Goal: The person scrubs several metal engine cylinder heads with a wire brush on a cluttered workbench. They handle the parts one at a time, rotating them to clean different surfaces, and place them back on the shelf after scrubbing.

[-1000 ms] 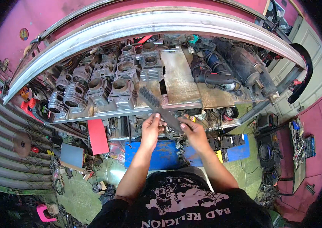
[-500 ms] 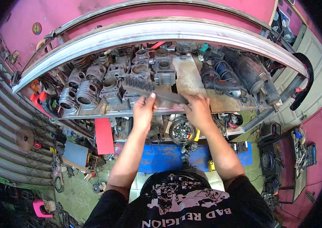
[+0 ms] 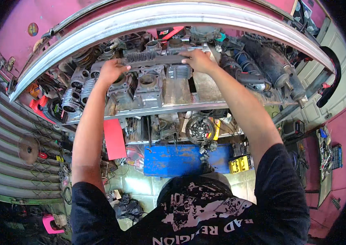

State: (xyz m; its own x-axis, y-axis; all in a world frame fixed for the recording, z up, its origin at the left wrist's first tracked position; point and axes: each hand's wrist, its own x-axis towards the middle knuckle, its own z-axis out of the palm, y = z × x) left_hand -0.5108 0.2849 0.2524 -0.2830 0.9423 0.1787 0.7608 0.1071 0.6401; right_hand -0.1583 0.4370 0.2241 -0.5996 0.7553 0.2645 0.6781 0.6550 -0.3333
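Both hands, left hand [image 3: 109, 70] and right hand [image 3: 197, 59], each grip pinching an end of the long finned engine part [image 3: 152, 60] above the shelf [image 3: 205, 107].

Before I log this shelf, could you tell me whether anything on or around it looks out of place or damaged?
Nothing looks broken. Both hands, left hand and right hand, hold a long dark finned engine part level over the crowded metal shelf. The floor below is cluttered around the scuffed blue box, with loose parts and dark rags lying about.
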